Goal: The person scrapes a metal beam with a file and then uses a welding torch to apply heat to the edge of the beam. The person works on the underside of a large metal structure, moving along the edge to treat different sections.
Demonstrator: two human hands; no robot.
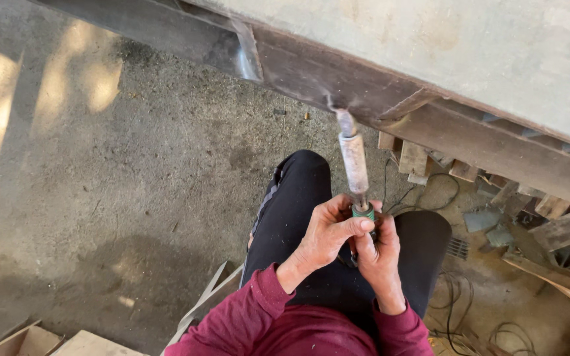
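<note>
Both my hands grip the green handle [364, 212] of a long tool at the middle of the view. My left hand [328, 234] wraps it from the left, thumb across the top. My right hand [379, 257] holds it from below and the right. The tool's pale, dusty shaft [354, 161] points up and away; its narrow tip [345, 120] meets the lower edge of a dark wooden beam [324, 72] under a grey slab [470, 46]. My knees in black trousers [298, 198] are below, and my sleeves are dark red.
Bare concrete floor [133, 165] spreads to the left with sun patches. Scrap wood pieces [549, 217] and dark cables [430, 191] lie under the beam on the right. Pale boards [34, 341] sit at the bottom left corner.
</note>
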